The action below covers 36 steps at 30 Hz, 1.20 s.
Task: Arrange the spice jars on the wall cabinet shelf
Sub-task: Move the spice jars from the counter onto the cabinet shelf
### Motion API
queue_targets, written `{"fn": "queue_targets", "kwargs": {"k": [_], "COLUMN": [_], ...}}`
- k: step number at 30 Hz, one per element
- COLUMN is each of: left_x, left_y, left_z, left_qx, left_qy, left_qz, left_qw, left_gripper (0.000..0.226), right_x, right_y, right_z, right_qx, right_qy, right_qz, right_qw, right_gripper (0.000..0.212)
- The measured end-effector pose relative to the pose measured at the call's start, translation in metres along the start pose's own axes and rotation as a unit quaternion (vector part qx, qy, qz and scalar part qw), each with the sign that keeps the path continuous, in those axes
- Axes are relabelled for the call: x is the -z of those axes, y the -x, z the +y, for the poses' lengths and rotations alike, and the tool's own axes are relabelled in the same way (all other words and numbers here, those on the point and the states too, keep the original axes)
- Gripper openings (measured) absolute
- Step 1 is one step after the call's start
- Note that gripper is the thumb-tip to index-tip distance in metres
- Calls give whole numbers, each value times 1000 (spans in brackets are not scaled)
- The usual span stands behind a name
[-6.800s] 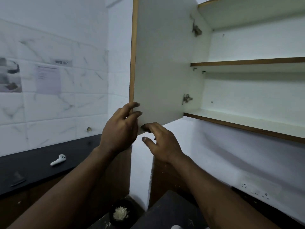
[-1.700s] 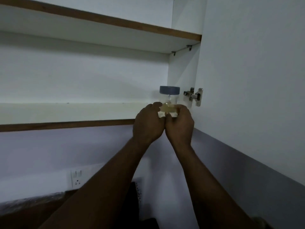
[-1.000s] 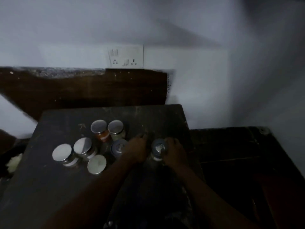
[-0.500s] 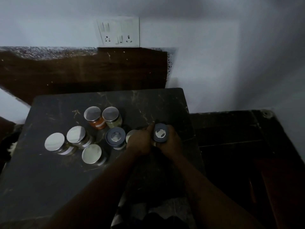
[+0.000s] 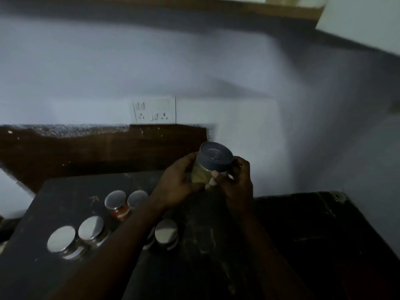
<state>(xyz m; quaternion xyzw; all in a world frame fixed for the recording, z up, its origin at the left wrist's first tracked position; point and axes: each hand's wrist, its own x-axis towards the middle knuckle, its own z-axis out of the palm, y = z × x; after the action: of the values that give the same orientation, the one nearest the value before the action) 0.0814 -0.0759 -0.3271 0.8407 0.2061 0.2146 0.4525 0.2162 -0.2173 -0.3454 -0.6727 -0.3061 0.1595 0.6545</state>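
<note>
Grey-lidded jar (image 5: 213, 165) now aloft between left hand (image 5: 177, 185) and right hand (image 5: 236, 183)

dark marbled stone tabletop (image 5: 205, 245) carries a cluster of round glass jars with flat silver lids (image 5: 61, 238) on its left half; one jar with orange contents (image 5: 118, 210) stands at the rear.

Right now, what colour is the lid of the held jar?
The lid of the jar is grey-blue, in the head view.

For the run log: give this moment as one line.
stage: jar off table | left hand: holds jar | right hand: holds jar | table: other jars waiting
</note>
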Motion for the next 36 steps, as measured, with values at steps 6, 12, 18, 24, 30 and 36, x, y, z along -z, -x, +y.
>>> {"fn": "queue_targets", "kwargs": {"k": [6,12,18,24,30,36], "left_x": [33,83,128,137,145,141], "left_y": [-38,-111,-200,-264,-305,-329], "left_z": [95,214,280,267,276,275], "left_qx": [-100,-209,-173,-80,-4,73], "left_qy": [21,-2,-72,-154,-218,-274], "left_qz": [112,244,274,246,219,189], "left_qw": [988,947,943,954,951,940], "left_gripper": [86,87,97,78,90,97], "right_x": [7,29,33,27,34,33], "right_y": [-42,-125,-216,-281,-318,-337], "right_z": [-95,-231,-310,-313,-318,-314], "right_qx": [133,273,244,198,184,168], "right_qy": [-4,-46,33,114,169,256], "right_qz": [52,111,94,47,40,32], "right_qw": [990,955,965,973,967,951], "right_gripper": [77,63,47,40,47,53]}}
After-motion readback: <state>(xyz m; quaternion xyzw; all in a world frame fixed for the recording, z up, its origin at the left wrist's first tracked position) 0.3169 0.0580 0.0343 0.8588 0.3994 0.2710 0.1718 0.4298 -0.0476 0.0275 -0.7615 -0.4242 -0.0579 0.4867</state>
